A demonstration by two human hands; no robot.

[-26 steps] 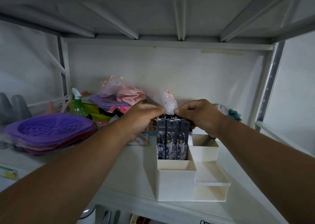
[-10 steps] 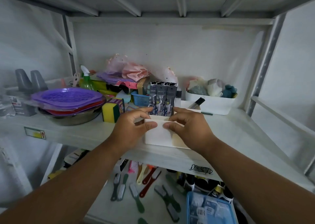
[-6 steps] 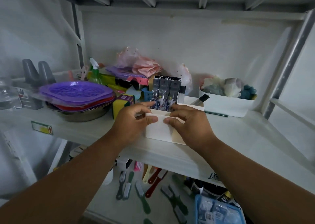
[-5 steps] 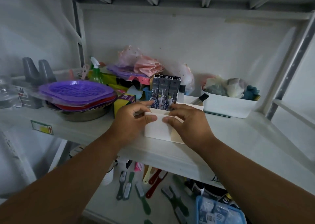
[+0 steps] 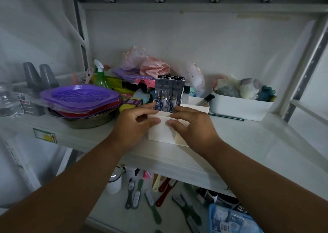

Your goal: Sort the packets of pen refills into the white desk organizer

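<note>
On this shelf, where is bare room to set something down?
Bare shelf lies right of the white desk organizer, in front of the white bin. Left of the organizer it is crowded: steel bowl, purple trays.

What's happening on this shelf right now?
A person grips the white plastic desk organizer on the white shelf with both hands: the left hand on its left front, the right hand on its right. Three dark packets of pen refills stand upright in its tall compartment. The sorting looks done.
</note>
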